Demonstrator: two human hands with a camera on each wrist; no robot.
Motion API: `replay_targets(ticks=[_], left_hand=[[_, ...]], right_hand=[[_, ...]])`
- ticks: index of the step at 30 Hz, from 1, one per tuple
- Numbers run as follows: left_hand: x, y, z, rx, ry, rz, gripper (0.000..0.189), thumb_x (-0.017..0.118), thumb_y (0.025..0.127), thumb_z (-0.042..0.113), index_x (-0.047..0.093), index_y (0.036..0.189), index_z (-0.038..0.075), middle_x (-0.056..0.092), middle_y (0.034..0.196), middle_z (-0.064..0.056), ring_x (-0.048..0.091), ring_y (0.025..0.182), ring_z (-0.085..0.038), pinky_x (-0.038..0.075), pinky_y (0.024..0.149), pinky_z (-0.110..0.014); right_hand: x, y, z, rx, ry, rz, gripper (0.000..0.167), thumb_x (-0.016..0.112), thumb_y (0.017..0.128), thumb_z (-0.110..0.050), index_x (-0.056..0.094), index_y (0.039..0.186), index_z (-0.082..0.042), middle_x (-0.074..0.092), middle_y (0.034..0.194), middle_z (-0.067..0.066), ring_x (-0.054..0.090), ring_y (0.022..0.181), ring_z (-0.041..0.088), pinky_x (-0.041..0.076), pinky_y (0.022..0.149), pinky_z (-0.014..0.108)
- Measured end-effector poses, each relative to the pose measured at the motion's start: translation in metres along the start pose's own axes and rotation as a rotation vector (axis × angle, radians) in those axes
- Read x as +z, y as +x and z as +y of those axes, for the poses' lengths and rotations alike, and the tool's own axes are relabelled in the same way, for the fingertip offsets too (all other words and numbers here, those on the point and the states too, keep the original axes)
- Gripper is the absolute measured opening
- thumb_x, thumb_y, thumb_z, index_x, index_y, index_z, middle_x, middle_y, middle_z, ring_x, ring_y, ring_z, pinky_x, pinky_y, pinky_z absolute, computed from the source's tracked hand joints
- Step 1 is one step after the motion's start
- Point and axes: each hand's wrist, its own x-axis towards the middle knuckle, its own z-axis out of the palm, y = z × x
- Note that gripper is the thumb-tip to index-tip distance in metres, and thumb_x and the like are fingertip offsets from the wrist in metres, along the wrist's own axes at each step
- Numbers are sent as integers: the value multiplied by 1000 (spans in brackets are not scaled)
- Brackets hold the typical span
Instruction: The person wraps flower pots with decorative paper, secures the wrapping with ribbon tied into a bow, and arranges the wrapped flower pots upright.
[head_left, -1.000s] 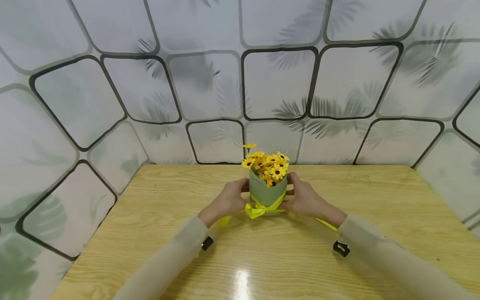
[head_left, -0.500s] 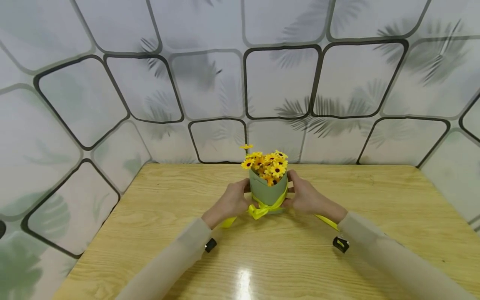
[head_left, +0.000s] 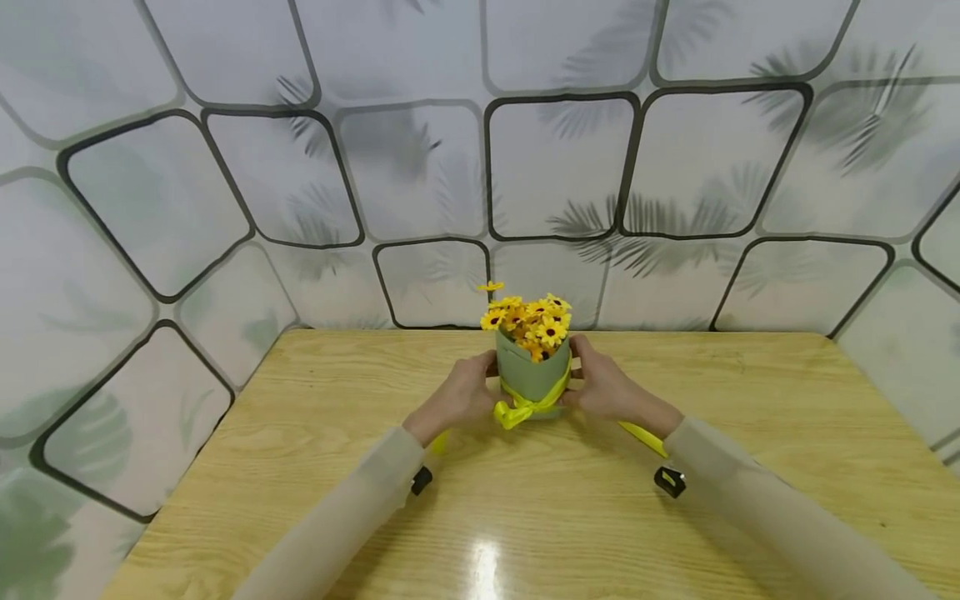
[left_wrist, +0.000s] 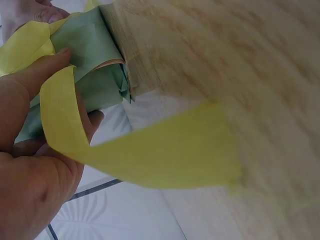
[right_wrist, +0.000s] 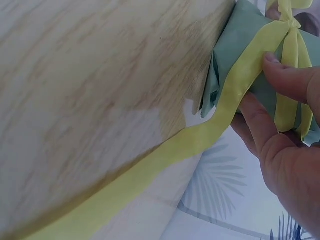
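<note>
Between both hands stands a bouquet of yellow flowers (head_left: 542,321) in a green paper wrap (head_left: 528,375). A yellow ribbon (head_left: 521,408) circles the wrap low down, with a bow at the front. My left hand (head_left: 465,392) grips the wrap's left side, thumb in front and fingers behind. From the other side my right hand (head_left: 603,383) holds it, thumb against the front by the ribbon. Long ribbon tails (left_wrist: 165,150) trail past the left hand; another ribbon tail (right_wrist: 125,195) runs over the table in the right wrist view. The fingers behind the wrap are partly hidden.
A light wooden table (head_left: 337,417) extends under the bouquet and arms. Behind it hangs a pale patterned cloth backdrop (head_left: 420,183) with dark rounded outlines and leaf prints. Small black devices (head_left: 670,481) sit at both wrists.
Both hands still hold the bouquet, which has shifted slightly up and left in the head view. The right hand has come along a little to the left.
</note>
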Motion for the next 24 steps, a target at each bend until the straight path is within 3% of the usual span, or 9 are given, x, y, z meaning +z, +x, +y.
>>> replay_targets(ticks=[10,14,18,24], left_hand=[[-3,0,1,-3,14,7,63,80,89,10,51,143,-1,61,143,-19,62,130,-33,50,110,-43],[-5,-4,-3,1,3,-32,65,77,93,13,47,148,0,57,147,-19,62,130,-34,51,109,-44],[-12,-17,-11,-12,38,-92,60,71,98,19,47,150,1,60,144,-17,66,124,-31,55,103,-42],[-18,-45,-18,-39,91,-175,62,79,92,26,55,144,3,66,132,-16,68,117,-29,56,100,-43]], right_hand=[[-1,0,-2,34,36,9,80,75,86,5,25,149,6,38,150,34,52,133,54,54,103,51],[-2,-3,-1,47,56,0,78,75,89,0,25,149,5,37,152,35,50,135,53,54,103,49],[-9,-14,1,51,24,-14,70,74,93,-6,30,146,4,41,150,34,52,134,51,54,103,48],[-27,-40,6,47,-126,-11,49,70,95,-6,43,135,4,57,135,31,62,121,48,59,95,48]])
